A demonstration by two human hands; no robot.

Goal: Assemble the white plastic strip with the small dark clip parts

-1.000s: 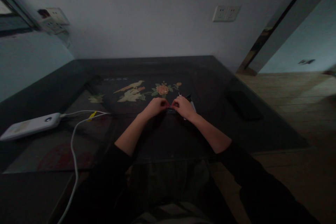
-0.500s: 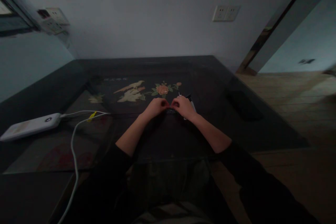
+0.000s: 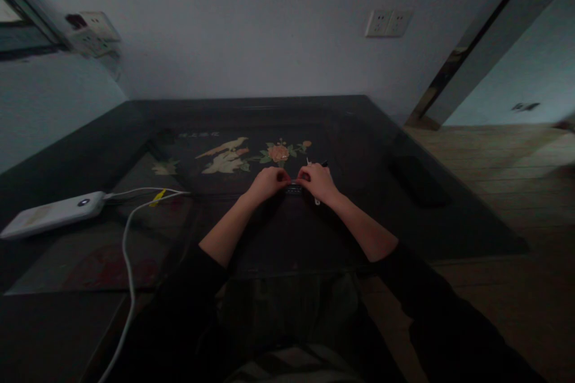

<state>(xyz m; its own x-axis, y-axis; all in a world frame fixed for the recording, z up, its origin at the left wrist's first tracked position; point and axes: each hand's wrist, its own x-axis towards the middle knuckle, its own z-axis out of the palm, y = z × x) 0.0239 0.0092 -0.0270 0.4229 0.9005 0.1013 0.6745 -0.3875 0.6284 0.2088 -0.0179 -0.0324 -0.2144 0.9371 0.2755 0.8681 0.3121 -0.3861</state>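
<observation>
My left hand point(image 3: 269, 184) and my right hand point(image 3: 318, 184) meet over the dark table, thumbs and forefingers pinched together. Between and just below their fingertips lies a small dark strip with light marks point(image 3: 293, 189); the dim light hides what it is. Any thin piece in the pinched fingers is too small to name. Partly covered by my right hand are a small white loop point(image 3: 317, 201) and a black-tipped item point(image 3: 324, 164). A printed bird and flower picture point(image 3: 224, 161) shows on the tabletop beyond my hands.
On the left lies a white power bank point(image 3: 56, 215), its white cable point(image 3: 128, 263) with a yellow tag point(image 3: 157, 197) running off the front edge. A flat black object point(image 3: 417, 181) rests at the right. Wall sockets point(image 3: 389, 23) sit above the table point(image 3: 381, 227).
Both hands stay close together at the same spot. My right hand has shifted slightly, and more of the small dark strip shows between the fingers.
</observation>
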